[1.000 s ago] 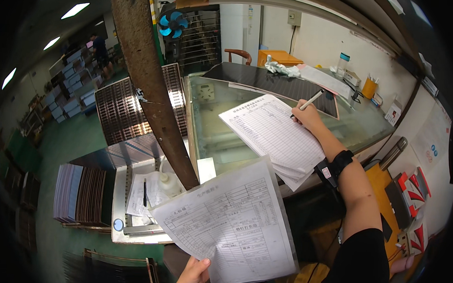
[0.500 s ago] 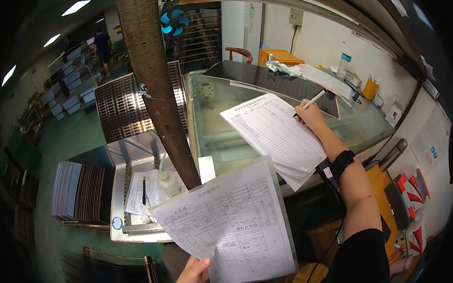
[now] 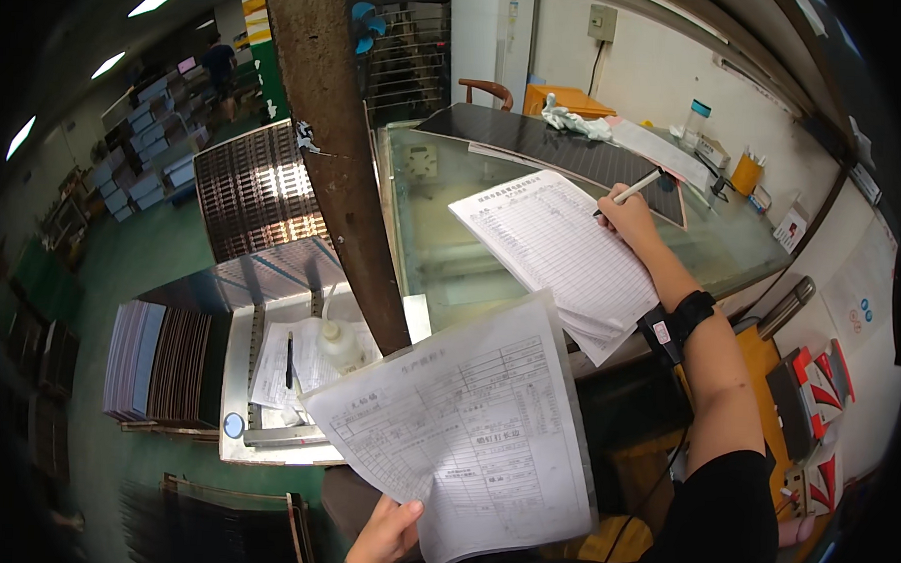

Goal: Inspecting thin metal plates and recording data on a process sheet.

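In my right hand is a pen, its tip close to the right side of a stack of printed forms. The stack lies on a glass-topped table, its near corners curling over the edge. A black band wraps my right wrist. Lower down, my left hand pinches the bottom left edge of a printed sheet in a clear sleeve. That sheet is tilted up and overlaps the near end of the table. My left fingers behind the sheet are hidden.
A brown post rises left of the table. Beyond it a white cart carries papers, a pen and a squeeze bottle, beside stacked panels. Gloves lie on a dark panel at the back. A person stands far left.
The view has shifted slightly, so the background sits a little further right. My right hand still holds the pen over the forms, and my left hand keeps the sleeved sheet.
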